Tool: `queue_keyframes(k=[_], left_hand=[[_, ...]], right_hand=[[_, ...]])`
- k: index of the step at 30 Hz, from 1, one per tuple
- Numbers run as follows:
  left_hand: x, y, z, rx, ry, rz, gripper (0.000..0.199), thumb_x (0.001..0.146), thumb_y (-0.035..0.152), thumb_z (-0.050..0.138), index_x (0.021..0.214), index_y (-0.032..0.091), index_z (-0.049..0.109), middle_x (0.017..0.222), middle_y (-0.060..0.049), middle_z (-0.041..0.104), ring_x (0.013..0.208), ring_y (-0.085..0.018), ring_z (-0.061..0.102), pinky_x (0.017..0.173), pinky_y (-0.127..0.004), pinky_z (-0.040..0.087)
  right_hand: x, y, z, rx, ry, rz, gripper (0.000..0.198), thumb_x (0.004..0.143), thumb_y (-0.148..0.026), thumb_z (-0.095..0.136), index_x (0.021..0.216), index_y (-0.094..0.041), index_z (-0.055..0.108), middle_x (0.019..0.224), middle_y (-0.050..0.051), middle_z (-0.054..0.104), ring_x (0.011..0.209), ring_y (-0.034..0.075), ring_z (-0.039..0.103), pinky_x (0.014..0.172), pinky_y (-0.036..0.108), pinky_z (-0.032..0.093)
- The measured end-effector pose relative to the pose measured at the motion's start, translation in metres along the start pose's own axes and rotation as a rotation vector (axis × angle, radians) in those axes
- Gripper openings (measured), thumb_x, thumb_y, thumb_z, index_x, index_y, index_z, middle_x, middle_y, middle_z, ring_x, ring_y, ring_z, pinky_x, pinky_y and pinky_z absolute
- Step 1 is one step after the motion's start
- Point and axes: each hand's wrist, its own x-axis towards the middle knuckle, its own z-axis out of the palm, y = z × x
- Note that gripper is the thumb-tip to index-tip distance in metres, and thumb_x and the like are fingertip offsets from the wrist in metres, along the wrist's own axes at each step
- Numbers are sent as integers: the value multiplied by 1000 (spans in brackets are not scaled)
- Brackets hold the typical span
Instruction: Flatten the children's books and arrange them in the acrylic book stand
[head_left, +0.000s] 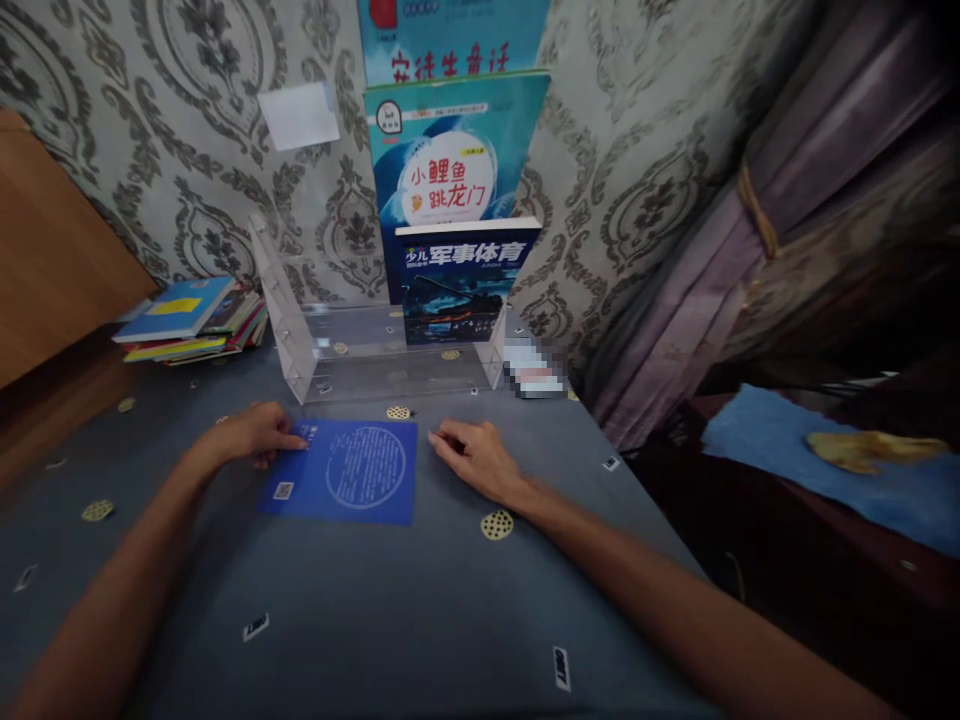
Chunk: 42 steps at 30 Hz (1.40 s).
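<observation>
A thin blue book (pixel 367 475) lies flat on the cloth-covered table, its printed face up with a white ring of text and a small QR code at the lower left. My left hand (pixel 251 435) grips its upper left edge, the index finger stretched over the face and the other fingers curled at the side. Just right of the book rests my right hand (pixel 480 460), holding nothing, with its fingers loosely bent and a gap at the thumb. Behind both hands stands a clear acrylic rack (pixel 390 378) of stepped tiers. A dark military sports book (pixel 465 290) leans upright in it.
Behind the dark book rise a teal book (pixel 450 120) and another teal book (pixel 457 35). A pile of books (pixel 187 310) lies at the back left. Against the patterned wall hangs a white paper (pixel 300 115). A tied curtain (pixel 697 240) borders the table's right side, near a blue cloth (pixel 772 470).
</observation>
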Motion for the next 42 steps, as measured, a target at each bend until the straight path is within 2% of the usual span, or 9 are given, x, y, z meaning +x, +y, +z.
queue_keyframes(k=[4, 11, 15, 18, 21, 23, 25, 33, 42], left_hand=[[-4, 28, 12, 7, -47, 81, 47, 70, 64, 64, 59, 21, 49, 55, -1, 62, 52, -21, 65, 50, -29, 49], [-8, 67, 49, 53, 110, 227, 46, 82, 61, 56, 60, 22, 47, 50, 2, 53, 50, -16, 56, 54, -28, 39], [-10, 84, 68, 119, 239, 309, 41, 89, 52, 53, 61, 22, 49, 56, 0, 56, 59, -18, 55, 59, -30, 35], [-16, 87, 70, 219, 284, 312, 34, 90, 50, 54, 71, 22, 57, 66, -3, 63, 66, -20, 59, 62, -31, 37], [-23, 85, 66, 378, 373, 219, 30, 92, 50, 54, 89, 21, 62, 90, -9, 70, 83, -26, 64, 66, -32, 42], [-27, 84, 64, 478, 436, 163, 30, 94, 48, 52, 99, 19, 61, 105, -13, 68, 96, -31, 64, 68, -33, 44], [-30, 85, 64, 530, 456, 157, 30, 96, 45, 48, 104, 18, 60, 111, -15, 64, 102, -33, 62, 68, -34, 45], [-28, 88, 71, 391, 491, 275, 24, 96, 42, 48, 101, 21, 60, 106, -10, 62, 94, -27, 63, 71, -34, 48], [-28, 89, 85, 163, 544, 482, 19, 96, 37, 48, 91, 22, 59, 96, -4, 63, 83, -20, 63, 74, -33, 49]], right_hand=[[-4, 1, 2, -2, 100, -92, 34, 100, -36, 46, 74, -19, 61, 61, -1, 60, 54, 11, 49, 59, 24, 37], [-12, -9, 8, -135, 36, -335, 37, 104, -33, 40, 77, -19, 62, 62, 0, 61, 56, 12, 53, 59, 25, 37], [-16, -18, 9, -228, -44, -443, 32, 104, -27, 42, 81, -19, 62, 70, 2, 65, 62, 13, 55, 64, 27, 38], [-16, -24, 8, -298, -104, -455, 26, 104, -26, 45, 88, -18, 65, 83, 5, 68, 72, 15, 59, 68, 27, 41], [-15, -25, 6, -324, -132, -477, 27, 104, -26, 44, 91, -18, 65, 87, 6, 68, 77, 16, 60, 72, 27, 43], [-15, -25, 5, -338, -142, -493, 28, 105, -27, 42, 91, -17, 65, 86, 5, 68, 77, 16, 60, 71, 28, 44], [-14, -24, 3, -356, -146, -510, 29, 105, -26, 42, 91, -17, 65, 86, 5, 68, 78, 16, 60, 72, 28, 45], [-12, -24, -1, -370, -141, -568, 25, 104, -22, 46, 91, -14, 66, 93, 8, 68, 87, 18, 63, 84, 32, 49], [-12, -32, -3, -447, -277, -511, 21, 102, -18, 47, 96, -14, 67, 106, 10, 69, 96, 21, 63, 91, 38, 50]])
